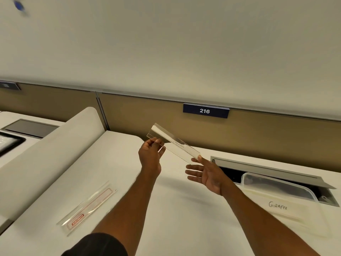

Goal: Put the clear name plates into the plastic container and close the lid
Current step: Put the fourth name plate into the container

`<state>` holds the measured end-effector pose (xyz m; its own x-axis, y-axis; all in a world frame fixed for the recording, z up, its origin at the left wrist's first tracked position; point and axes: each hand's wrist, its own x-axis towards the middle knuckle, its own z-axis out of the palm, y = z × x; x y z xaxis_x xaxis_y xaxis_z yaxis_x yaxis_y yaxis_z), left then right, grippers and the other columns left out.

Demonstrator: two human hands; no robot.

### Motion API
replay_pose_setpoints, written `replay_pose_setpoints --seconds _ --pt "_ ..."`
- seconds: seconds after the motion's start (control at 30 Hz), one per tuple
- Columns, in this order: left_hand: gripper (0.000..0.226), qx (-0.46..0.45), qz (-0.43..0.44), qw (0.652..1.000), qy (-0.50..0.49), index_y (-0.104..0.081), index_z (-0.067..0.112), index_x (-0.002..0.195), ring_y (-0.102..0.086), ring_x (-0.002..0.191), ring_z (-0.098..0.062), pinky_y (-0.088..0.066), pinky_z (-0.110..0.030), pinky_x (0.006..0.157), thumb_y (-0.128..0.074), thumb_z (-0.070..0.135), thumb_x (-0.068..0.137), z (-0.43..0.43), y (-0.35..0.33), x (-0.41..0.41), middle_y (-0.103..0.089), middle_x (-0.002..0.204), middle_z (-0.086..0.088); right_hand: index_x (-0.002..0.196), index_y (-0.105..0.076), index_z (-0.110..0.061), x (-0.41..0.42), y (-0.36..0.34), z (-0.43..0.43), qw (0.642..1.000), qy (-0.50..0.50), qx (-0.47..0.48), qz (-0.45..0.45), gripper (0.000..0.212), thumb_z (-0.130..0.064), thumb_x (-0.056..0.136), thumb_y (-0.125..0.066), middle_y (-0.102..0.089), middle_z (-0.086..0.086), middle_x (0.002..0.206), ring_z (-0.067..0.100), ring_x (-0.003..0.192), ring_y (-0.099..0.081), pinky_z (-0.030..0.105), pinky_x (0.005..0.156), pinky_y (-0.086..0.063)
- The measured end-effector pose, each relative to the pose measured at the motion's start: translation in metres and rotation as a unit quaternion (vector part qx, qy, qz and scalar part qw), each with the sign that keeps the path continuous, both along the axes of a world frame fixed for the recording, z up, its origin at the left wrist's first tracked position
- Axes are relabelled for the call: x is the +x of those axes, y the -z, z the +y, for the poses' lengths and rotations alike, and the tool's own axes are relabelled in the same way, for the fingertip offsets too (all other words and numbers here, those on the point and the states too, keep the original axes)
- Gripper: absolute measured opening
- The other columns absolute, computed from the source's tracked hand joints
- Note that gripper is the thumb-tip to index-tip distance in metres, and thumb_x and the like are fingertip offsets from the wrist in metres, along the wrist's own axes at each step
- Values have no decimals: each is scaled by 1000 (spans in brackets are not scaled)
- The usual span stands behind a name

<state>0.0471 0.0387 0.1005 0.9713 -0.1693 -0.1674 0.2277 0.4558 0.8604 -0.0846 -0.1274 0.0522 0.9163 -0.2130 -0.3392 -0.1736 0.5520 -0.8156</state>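
A clear name plate (177, 145) with a white paper strip inside hangs in the air over the white desk (175, 209), slanting down to the right. My left hand (150, 154) pinches its left end. My right hand (204, 172) touches its right end with thumb and fingertips, the other fingers spread. A second clear name plate (88, 207) with a red-printed insert lies flat at the lower left. A clear plastic container (276, 187) sits at the right, partly over an open cable slot. A clear piece with a "Girafee" label (278, 206) lies against the container's front.
A tan partition (258, 141) runs along the back of the desk and carries a blue "216" sign (205, 111). A white curved divider (55, 150) separates the neighbouring desk at left. The grey cable-slot flap (267, 169) stands open behind the container.
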Motion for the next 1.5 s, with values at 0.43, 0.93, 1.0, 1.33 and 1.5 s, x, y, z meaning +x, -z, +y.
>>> replay_pose_setpoints --seconds 0.43,0.93,1.0,1.33,1.5 --pt "35 20 -19 995 95 -62 14 114 -64 90 -22 -54 -36 88 -63 39 89 -28 -20 -47 -66 94 -6 100 -59 -4 -55 -38 -53 988 111 -66 -82 16 -17 92 -59 -65 20 99 28 89 -68 34 85 -58" --pt "17 320 -214 884 265 -75 26 90 -66 81 -10 -51 -28 78 -73 40 79 -81 -15 -102 -75 86 11 116 -52 14 -170 -62 -158 961 23 -277 0 46 -5 79 -72 -57 23 106 30 99 -55 46 98 -47" --pt "22 333 -235 871 275 -74 25 93 -67 85 -14 -50 -29 79 -73 42 79 -92 -15 -112 -76 89 6 116 -47 19 -185 -64 -168 958 22 -285 12 49 -3 79 -72 -57 23 104 34 98 -55 47 101 -47" --pt "23 389 -276 816 326 -70 22 88 -66 77 -13 -46 -17 62 -75 41 77 -139 -6 -151 -73 84 0 77 -73 -21 -247 -62 -198 906 -27 -404 121 14 -21 68 -83 -57 -13 60 0 58 -53 13 59 -44" --pt "30 475 -334 742 336 -55 22 68 -48 60 -8 -32 -22 52 -75 43 75 -158 2 -165 -53 65 8 85 -71 -20 -262 -57 -209 854 -60 -490 162 24 -27 66 -83 -58 -7 62 5 57 -52 16 52 -38"
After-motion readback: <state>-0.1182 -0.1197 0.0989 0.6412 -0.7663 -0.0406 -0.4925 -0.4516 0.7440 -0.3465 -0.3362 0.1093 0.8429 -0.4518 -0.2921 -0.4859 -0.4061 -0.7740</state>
